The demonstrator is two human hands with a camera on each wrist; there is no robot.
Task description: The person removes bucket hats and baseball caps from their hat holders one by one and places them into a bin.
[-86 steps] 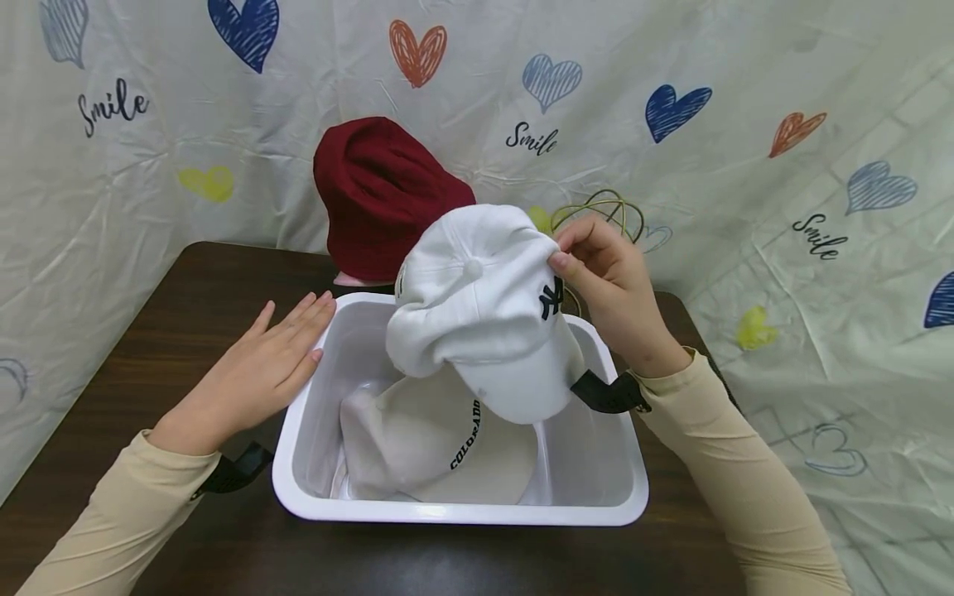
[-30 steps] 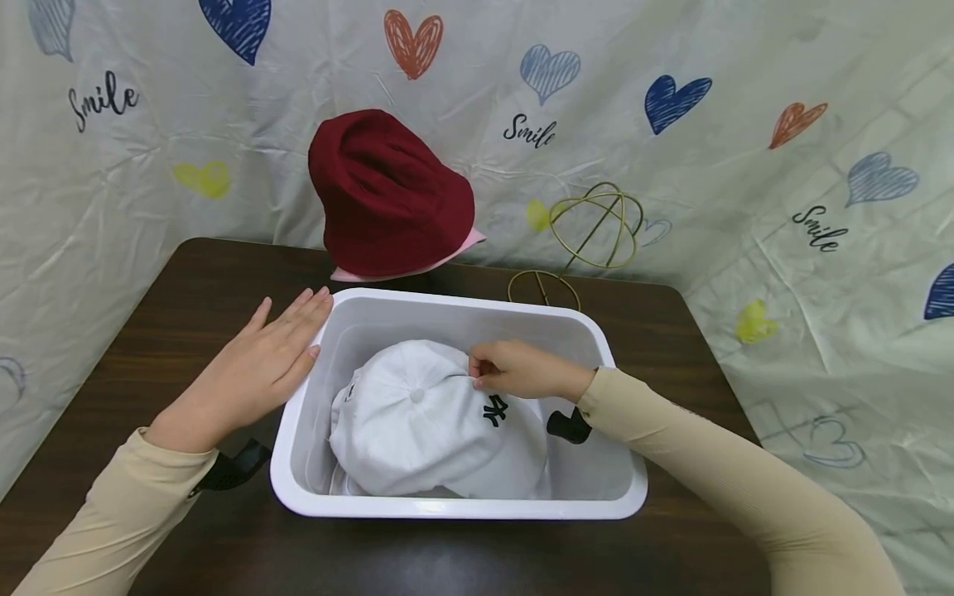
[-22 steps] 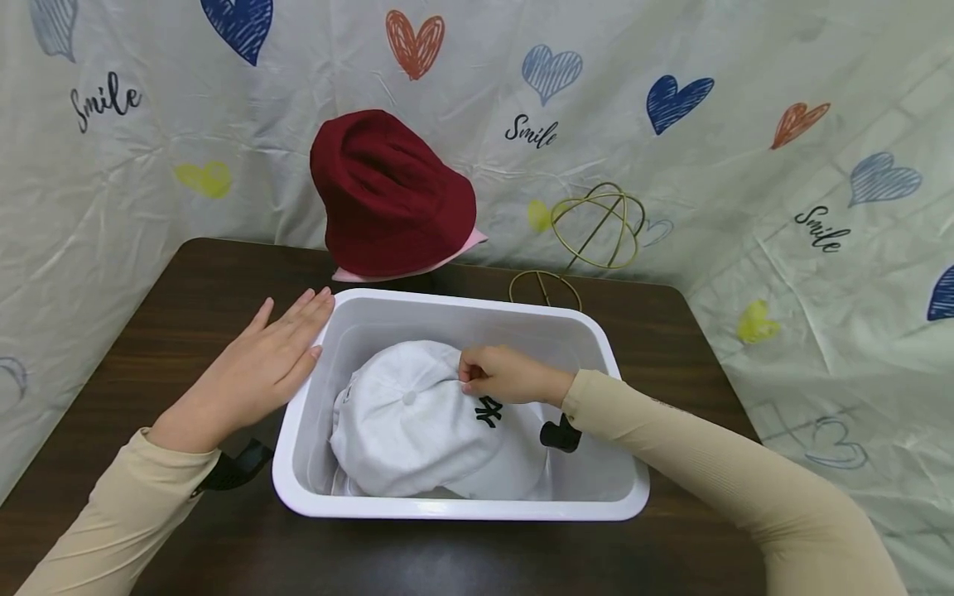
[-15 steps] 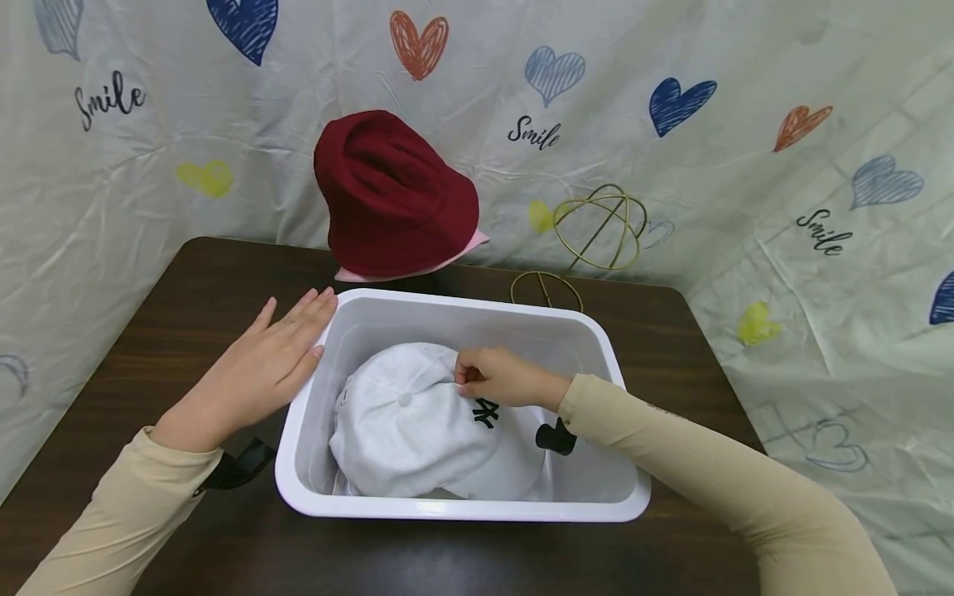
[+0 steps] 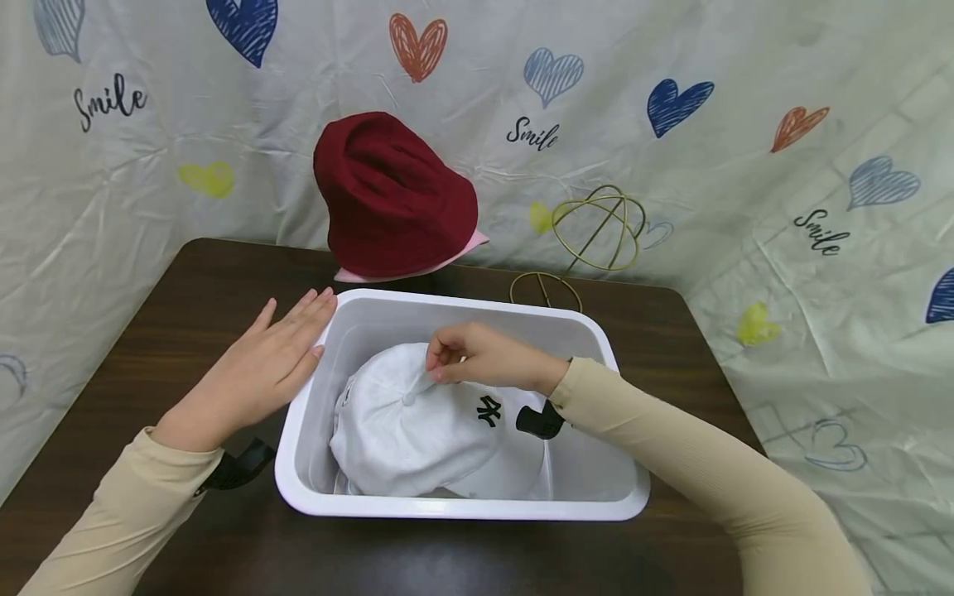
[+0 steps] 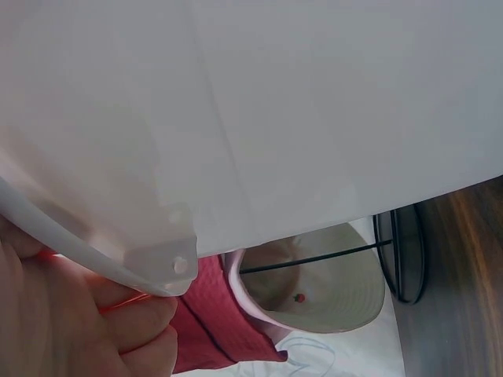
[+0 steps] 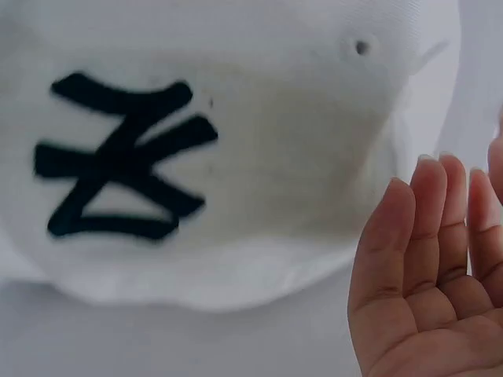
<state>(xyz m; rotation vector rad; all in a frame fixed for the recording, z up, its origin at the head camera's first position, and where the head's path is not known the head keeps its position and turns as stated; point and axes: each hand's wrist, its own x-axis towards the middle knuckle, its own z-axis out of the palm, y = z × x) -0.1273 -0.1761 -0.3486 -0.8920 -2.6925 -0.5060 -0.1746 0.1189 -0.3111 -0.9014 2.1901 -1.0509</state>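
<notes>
A white cap (image 5: 417, 430) with a dark NY logo sits crown up in the white plastic tub (image 5: 462, 509). Its brim points right. Just over the crown, near the top button, is my right hand (image 5: 484, 358), fingers bent and parted from the thumb. In the right wrist view those fingers (image 7: 424, 259) lie beside the cap's logo (image 7: 126, 157) with nothing between them. My left hand (image 5: 261, 372) rests flat with fingers extended against the tub's left rim. The left wrist view shows its fingers beneath the rim corner (image 6: 169, 275). The cap covers what lies under it.
Behind the tub, a dark red bucket hat (image 5: 395, 199) with a pink brim edge stands up at the back. To its right is a bare gold wire hat stand (image 5: 599, 228). A printed curtain (image 5: 261, 124) hangs behind the dark wooden table (image 5: 224, 290).
The right hand lowered the white cap over the Colorado cap in the tub and nudged it left. Its fingers have since come off the front panel and moved left above the crown.
</notes>
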